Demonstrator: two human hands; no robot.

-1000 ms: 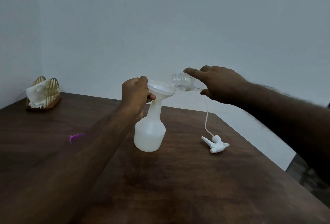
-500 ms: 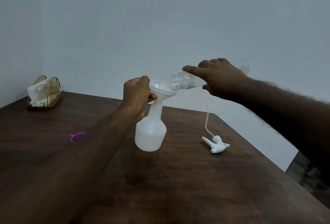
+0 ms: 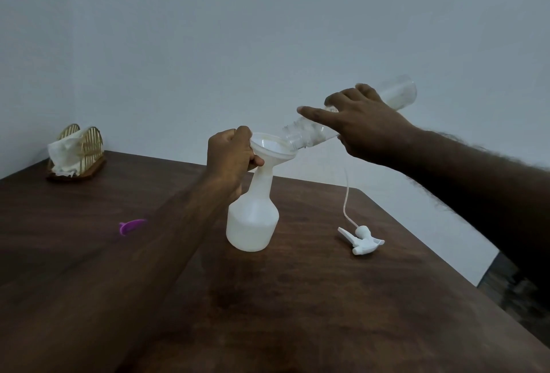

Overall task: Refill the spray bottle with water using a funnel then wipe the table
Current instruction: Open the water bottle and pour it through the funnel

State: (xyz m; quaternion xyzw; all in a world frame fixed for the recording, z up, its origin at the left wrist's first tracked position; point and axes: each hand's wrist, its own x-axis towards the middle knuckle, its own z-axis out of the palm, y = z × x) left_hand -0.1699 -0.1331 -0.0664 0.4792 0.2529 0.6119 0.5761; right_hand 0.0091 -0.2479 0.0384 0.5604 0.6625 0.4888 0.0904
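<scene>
On one table (image 3: pixel 327 313): one spray bottle (image 3: pixel 253 221) (funnel (image 3: pixel 272 149) atop), one sprayer head (image 3: pixel 361 238).

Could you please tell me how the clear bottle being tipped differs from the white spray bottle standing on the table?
The clear bottle is see-through; the spray bottle is cloudy white. The clear bottle is tilted in the air, mouth down at the funnel, gripped by the right hand; the spray bottle stands upright on the table, funnel in its neck, steadied by the left hand. Both are uncapped.
</scene>
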